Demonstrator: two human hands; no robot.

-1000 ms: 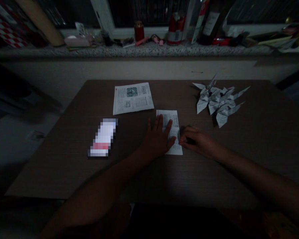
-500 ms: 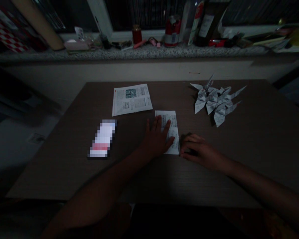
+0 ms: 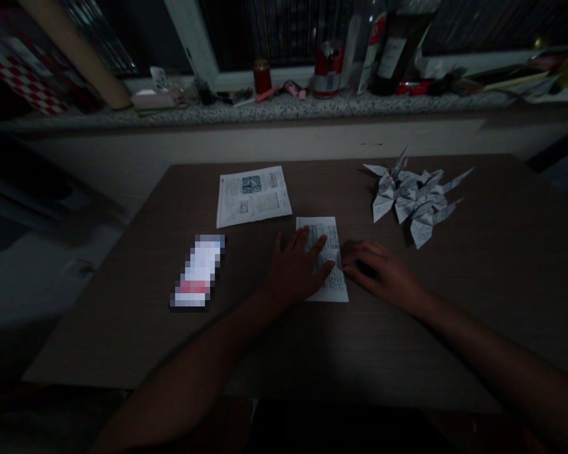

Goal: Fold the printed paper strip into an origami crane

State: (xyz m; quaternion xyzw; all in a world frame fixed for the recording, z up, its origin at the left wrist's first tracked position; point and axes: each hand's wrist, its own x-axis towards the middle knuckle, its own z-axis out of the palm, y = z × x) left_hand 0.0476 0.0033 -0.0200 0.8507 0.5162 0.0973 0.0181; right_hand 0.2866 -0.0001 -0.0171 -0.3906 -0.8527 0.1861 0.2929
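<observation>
A folded strip of printed paper (image 3: 330, 236) lies on the dark wooden table (image 3: 454, 328) in front of me. My left hand (image 3: 296, 268) rests flat on its left side, fingers spread and open, pinning it down. My right hand (image 3: 378, 274) sits at the strip's right edge with fingers curled, the fingertips pressing along that edge. Whether anything is in those fingers is hidden in the dim light.
A flat printed sheet (image 3: 252, 195) lies behind the strip. A phone with a lit screen (image 3: 199, 271) is to the left. Several folded paper cranes (image 3: 414, 195) are heaped at the right rear. Cans (image 3: 325, 68) and bottles (image 3: 390, 44) line the stone sill.
My right hand slid along the strip's right edge toward me and back up. The left hand stayed put. The view shifted slightly.
</observation>
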